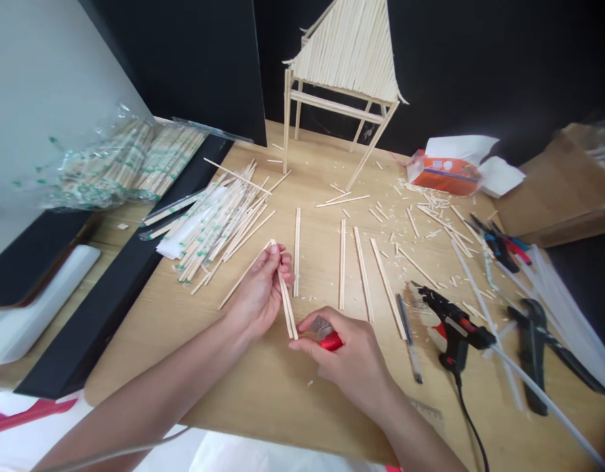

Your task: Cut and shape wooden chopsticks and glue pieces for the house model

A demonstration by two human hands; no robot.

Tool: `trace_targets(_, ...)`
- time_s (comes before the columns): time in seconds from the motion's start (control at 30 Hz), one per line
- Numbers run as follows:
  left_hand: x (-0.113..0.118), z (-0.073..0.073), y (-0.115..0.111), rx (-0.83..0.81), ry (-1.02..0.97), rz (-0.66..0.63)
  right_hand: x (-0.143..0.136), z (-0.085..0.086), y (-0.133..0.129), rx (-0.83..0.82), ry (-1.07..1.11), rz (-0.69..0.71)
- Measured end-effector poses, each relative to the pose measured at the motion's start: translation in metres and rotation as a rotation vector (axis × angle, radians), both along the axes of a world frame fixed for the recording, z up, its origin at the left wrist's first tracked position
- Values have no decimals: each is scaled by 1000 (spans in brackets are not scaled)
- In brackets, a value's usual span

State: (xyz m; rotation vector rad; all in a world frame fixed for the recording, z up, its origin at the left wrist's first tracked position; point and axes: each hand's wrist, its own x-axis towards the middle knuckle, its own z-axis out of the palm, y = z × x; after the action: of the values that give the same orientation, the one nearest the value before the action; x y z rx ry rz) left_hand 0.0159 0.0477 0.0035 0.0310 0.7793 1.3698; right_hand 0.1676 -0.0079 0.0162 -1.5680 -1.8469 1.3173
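My left hand (269,288) is closed around a pair of wooden chopsticks (286,308) lying side by side, slanting down toward me. At their lower end, the thumb of my right hand (349,354) touches or nearly touches the wood. That hand is also closed on a small red-and-grey tool (330,341), mostly hidden by the fingers, so its kind is unclear. Just right of the left hand lies a chopstick pair (297,252). Further right, more pairs (342,265) rest in a spaced row, with a pen (409,337) beside the last one.
A chopstick structure with a slatted roof (349,52) stands at the back. Loose and wrapped chopsticks (223,223) lie left, near bagged ones (105,157). Rightward are a glue gun (454,324), pliers (501,246), black-handled cutters (533,354), glue sticks (572,308), a tissue pack (442,172) and scattered offcuts.
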Motion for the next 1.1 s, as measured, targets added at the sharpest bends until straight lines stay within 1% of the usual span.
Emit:
trace_targets(0.17,1,2,-3,46,21,65,-3,-2,-1,-32,2,-28)
trace_targets(0.37,6,3,-10,93,119,96,-6,1,-1,-39,4,16)
trace_targets(0.5,7,3,-10,97,149,86,-5,-1,-2,-30,36,27)
trace_targets(0.67,1,3,-6,85,124,95,-3,-1,-3,26,105,86)
trace_targets(0.97,7,3,-9,100,129,85,-4,-1,-4,79,90,21)
trace_targets(1.1,7,4,-12,98,116,25,-5,-3,-3,70,67,20)
